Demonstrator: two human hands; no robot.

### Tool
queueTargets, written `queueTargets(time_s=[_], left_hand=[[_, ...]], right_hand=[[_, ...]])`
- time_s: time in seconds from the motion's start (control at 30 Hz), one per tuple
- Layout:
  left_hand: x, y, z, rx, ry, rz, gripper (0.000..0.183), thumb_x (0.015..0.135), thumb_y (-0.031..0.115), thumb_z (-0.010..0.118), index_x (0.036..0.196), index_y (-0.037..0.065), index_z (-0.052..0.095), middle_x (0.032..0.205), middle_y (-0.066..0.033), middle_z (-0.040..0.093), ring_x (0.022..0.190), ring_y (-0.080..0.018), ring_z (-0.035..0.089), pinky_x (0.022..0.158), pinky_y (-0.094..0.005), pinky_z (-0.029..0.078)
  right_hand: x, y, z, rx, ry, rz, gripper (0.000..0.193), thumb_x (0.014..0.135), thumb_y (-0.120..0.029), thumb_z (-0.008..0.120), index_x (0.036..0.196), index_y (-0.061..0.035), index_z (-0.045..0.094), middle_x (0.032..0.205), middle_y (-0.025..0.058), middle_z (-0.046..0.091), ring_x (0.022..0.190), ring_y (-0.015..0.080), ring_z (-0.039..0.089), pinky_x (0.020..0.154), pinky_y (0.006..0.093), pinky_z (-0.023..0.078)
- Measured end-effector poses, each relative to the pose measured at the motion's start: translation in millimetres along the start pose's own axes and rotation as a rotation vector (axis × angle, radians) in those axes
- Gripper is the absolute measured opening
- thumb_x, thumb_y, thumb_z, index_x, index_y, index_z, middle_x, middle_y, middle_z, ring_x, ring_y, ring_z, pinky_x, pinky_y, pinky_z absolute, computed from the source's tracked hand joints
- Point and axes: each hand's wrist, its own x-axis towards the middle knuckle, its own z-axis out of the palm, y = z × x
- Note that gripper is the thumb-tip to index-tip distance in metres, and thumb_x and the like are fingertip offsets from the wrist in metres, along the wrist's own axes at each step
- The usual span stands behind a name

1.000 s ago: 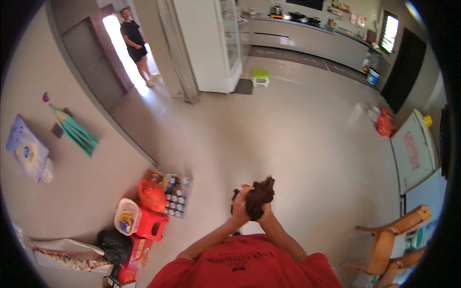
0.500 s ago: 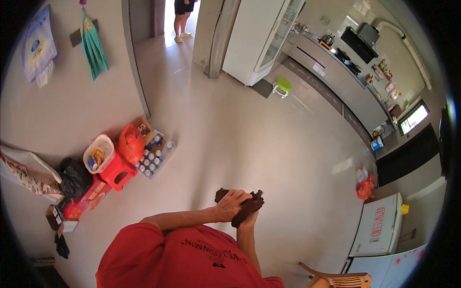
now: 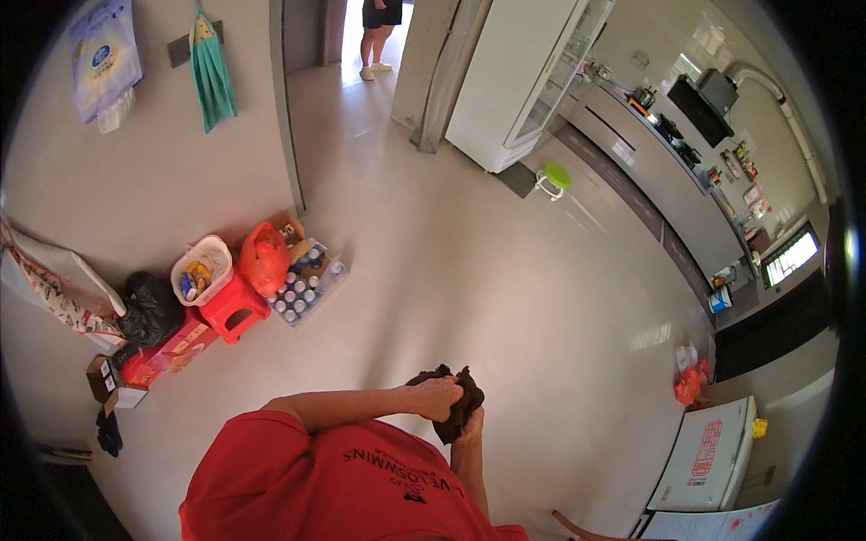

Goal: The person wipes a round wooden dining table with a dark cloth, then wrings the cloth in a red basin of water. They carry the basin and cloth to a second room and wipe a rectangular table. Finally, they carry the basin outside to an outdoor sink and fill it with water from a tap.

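Note:
A crumpled dark brown cloth [image 3: 467, 406] is bunched up in front of my red shirt. Over its left side my left hand [image 3: 437, 398] is closed, with the fingers curled into the fabric. My right hand [image 3: 470, 426] grips the cloth from below at its right edge, and its fingers are partly covered by the folds. Both hands are close together, and ragged edges of the cloth stick out above them.
At the left wall stand a red stool [image 3: 234, 307] with a plastic basket [image 3: 202, 270], a red bag [image 3: 264, 259] and a pack of cans [image 3: 299, 296]. A green-topped stool [image 3: 557, 175] stands by the fridge [image 3: 510, 81]. A person [image 3: 379, 36] is in the doorway.
My left hand has closed further into the cloth, which is now more bunched and upright between the hands. The view has shifted, so the room's things appear further right.

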Motion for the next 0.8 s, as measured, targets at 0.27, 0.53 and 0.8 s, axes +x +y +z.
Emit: queueTargets(time_s=[0.27, 0.53, 0.8], left_hand=[[-8, 5, 28, 0.177, 0.080, 0.043, 0.020, 0.074, 0.002, 0.055, 0.093, -0.006, 0.055, 0.103, -0.0188, 0.054, 0.099, -0.0352, 0.053, 0.080, -0.0408, 0.048], [-8, 0, 14, 0.024, 0.533, 0.050, 0.024, 0.073, 0.018, 0.059, 0.088, -0.001, 0.057, 0.093, -0.0178, 0.058, 0.080, -0.0338, 0.060, 0.066, -0.0444, 0.050], [-10, -1, 4, 0.153, 0.102, -0.021, 0.019, 0.071, 0.015, 0.056, 0.071, -0.004, 0.060, 0.077, -0.0203, 0.063, 0.070, -0.0333, 0.063, 0.058, -0.0436, 0.049]], right_hand=[[29, -1, -33, 0.204, -0.035, -0.065, 0.037, 0.094, -0.039, 0.044, 0.103, -0.0054, 0.056, 0.101, 0.0131, 0.061, 0.088, 0.0280, 0.060, 0.082, 0.0422, 0.050], [-1, -16, 21, 0.304, -0.243, -0.214, 0.034, 0.096, -0.033, 0.040, 0.118, -0.0114, 0.055, 0.118, 0.0099, 0.057, 0.109, 0.0265, 0.054, 0.096, 0.0413, 0.043], [2, 6, 38, -0.110, -0.025, -0.134, 0.036, 0.094, -0.028, 0.048, 0.125, -0.0092, 0.051, 0.117, 0.0042, 0.056, 0.107, 0.0199, 0.053, 0.093, 0.0354, 0.044]])
